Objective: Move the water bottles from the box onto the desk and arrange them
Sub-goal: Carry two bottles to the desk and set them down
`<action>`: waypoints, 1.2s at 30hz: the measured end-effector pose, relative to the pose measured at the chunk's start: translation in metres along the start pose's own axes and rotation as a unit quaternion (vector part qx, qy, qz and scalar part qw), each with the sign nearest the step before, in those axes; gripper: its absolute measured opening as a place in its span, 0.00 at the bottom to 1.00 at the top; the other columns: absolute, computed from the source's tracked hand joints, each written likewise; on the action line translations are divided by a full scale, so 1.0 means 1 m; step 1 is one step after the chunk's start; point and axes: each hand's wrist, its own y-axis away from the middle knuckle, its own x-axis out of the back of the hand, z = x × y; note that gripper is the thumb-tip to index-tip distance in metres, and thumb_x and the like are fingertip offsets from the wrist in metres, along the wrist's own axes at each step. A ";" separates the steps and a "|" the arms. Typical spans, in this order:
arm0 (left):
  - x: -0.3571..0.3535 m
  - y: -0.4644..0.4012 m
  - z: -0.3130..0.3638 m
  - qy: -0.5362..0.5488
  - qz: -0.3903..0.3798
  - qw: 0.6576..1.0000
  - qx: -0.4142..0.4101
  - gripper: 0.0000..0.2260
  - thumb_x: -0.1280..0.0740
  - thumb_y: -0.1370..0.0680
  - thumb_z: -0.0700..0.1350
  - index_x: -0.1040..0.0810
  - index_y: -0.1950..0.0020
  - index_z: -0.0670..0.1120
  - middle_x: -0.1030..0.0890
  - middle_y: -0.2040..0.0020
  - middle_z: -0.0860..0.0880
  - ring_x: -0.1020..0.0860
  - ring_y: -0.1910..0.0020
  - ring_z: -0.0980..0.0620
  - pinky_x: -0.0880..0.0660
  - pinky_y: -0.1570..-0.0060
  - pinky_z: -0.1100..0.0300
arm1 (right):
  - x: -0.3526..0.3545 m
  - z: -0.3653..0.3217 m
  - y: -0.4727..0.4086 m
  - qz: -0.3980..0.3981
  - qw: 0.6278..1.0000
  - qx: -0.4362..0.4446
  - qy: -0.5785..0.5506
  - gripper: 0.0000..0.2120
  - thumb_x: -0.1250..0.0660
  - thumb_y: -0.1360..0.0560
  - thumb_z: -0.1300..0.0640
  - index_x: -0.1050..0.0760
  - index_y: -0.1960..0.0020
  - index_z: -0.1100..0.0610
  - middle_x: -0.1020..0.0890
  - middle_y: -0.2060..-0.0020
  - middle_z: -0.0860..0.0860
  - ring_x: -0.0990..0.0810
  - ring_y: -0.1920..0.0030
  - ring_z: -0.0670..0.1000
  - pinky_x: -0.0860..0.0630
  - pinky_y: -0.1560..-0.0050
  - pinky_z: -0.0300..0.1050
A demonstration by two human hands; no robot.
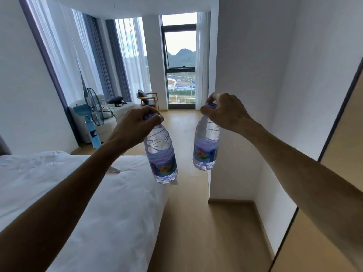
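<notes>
Two clear ribbed plastic water bottles hang in mid-air above a wood floor (188,222), well apart: the left bottle (160,154) in the left hand (137,122), the right bottle (206,146) in the right hand (225,112). Each grip is clamped round a purple cap. Their purple, multicoloured labels cannot be read. A white bed (78,193) lies left, with a blue standing fan (93,114) beyond.
</notes>
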 end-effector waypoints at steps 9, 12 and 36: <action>-0.041 -0.141 -0.104 -0.030 0.029 0.999 0.029 0.07 0.34 0.21 0.46 0.20 0.46 0.45 0.20 0.60 0.51 0.23 0.65 0.55 0.27 0.66 0.59 | -0.088 0.071 -0.146 -0.012 1.000 0.006 -0.021 0.11 0.34 0.24 0.48 0.25 0.48 0.56 0.22 0.59 0.50 0.23 0.60 0.51 0.29 0.58 0.39; -0.054 -0.186 -0.150 -0.036 0.021 0.999 0.021 0.06 0.33 0.21 0.47 0.20 0.48 0.48 0.19 0.59 0.51 0.21 0.59 0.52 0.25 0.59 0.57 | -0.128 0.094 -0.190 -0.018 1.000 0.014 -0.014 0.10 0.34 0.24 0.49 0.26 0.51 0.55 0.22 0.61 0.50 0.23 0.62 0.50 0.30 0.62 0.37; -0.178 -0.628 -0.467 -0.009 -0.005 1.000 -0.010 0.02 0.33 0.22 0.45 0.21 0.53 0.49 0.23 0.61 0.60 0.25 0.61 0.62 0.32 0.64 0.67 | -0.407 0.316 -0.598 0.018 1.000 -0.008 0.005 0.09 0.33 0.26 0.49 0.25 0.54 0.55 0.20 0.63 0.50 0.22 0.64 0.50 0.25 0.61 0.41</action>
